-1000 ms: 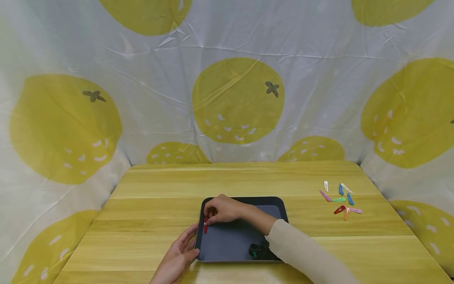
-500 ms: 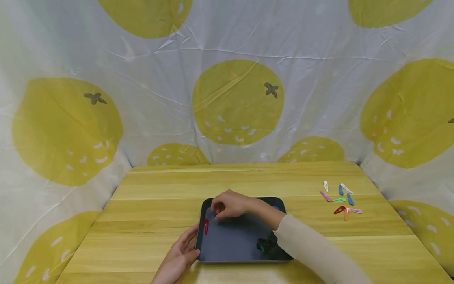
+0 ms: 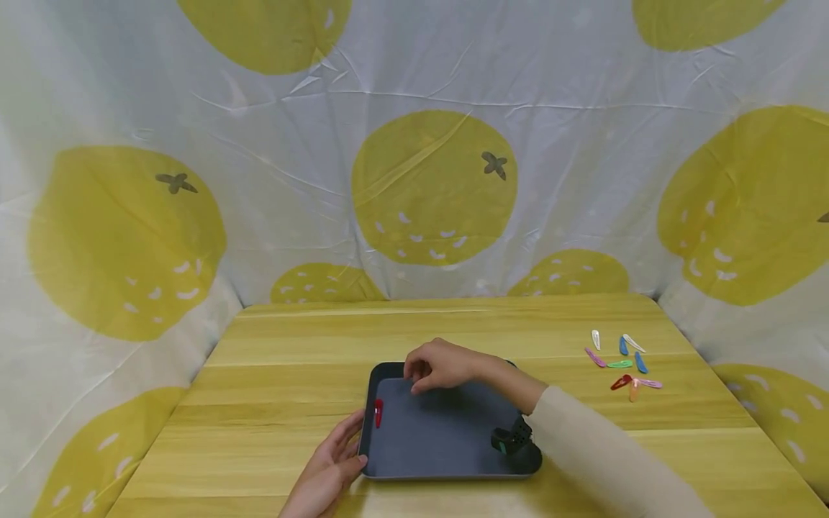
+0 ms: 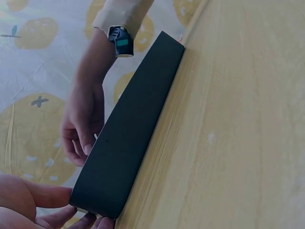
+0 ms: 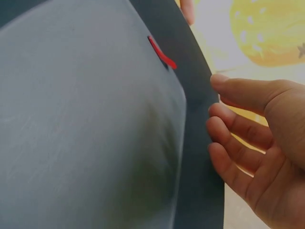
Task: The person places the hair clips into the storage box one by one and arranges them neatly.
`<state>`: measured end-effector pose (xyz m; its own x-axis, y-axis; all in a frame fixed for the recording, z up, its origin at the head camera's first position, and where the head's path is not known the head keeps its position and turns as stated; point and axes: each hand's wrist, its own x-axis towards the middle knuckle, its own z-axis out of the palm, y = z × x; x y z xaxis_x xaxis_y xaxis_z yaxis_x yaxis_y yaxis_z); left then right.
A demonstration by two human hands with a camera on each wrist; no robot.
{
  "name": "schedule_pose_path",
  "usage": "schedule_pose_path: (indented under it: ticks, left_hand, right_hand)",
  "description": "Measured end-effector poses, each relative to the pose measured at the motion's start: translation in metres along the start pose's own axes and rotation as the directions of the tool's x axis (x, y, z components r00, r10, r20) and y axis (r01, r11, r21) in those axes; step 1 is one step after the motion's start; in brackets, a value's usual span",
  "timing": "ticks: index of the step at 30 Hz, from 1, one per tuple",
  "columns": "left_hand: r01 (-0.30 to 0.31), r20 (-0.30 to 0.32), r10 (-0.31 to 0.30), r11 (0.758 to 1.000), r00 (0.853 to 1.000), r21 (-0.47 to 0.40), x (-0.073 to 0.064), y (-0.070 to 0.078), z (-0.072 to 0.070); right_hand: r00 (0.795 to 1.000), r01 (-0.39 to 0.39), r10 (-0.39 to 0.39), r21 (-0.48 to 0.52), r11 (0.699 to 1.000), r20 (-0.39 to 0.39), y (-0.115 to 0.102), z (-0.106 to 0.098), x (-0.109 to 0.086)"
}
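A dark grey rectangular tray (image 3: 447,439) lies on the wooden table. My left hand (image 3: 327,464) grips its near left corner, thumb at the rim and fingers along the outer side; the left wrist view has the fingertips around the tray's corner. One red snap hair clip (image 3: 378,414) lies lengthwise along the tray's left inner wall, also visible as a red clip (image 5: 162,53) in the right wrist view. Over the far part of the tray hovers my right hand (image 3: 440,365), fingers loosely bent and nothing between them. Its wrist wears a small black camera (image 3: 512,437).
To the right on the table (image 3: 291,374) lie several loose hair clips, among them a green clip (image 3: 619,364), a dark red clip (image 3: 620,382), an orange clip (image 3: 634,391) and a blue clip (image 3: 641,362). A fruit-patterned curtain (image 3: 563,180) encloses the table's back and sides.
My right hand has let go of the red hair clip and moved up and right, away from the tray's left wall. The clip stays there; my left hand keeps its hold.
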<state>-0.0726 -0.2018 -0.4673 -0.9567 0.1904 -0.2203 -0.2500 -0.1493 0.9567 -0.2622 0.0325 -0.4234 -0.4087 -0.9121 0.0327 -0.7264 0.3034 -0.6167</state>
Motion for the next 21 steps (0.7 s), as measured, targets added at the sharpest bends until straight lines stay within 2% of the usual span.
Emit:
schedule_pose_path:
  ticks: [13, 21]
  left_hand:
    - [0.001, -0.017, -0.001, 1.000, 1.000, 0.006, 0.000, -0.003, 0.000]
    - [-0.005, -0.019, 0.005, 1.000, 1.000, 0.003, 0.000, -0.003, 0.000]
  right_hand:
    - [0.999, -0.040, 0.041, 0.031, 0.999, -0.024, 0.011, -0.018, -0.032]
    - [0.997, -0.053, 0.053, 0.013, 0.999, -0.062, 0.018, -0.033, -0.053]
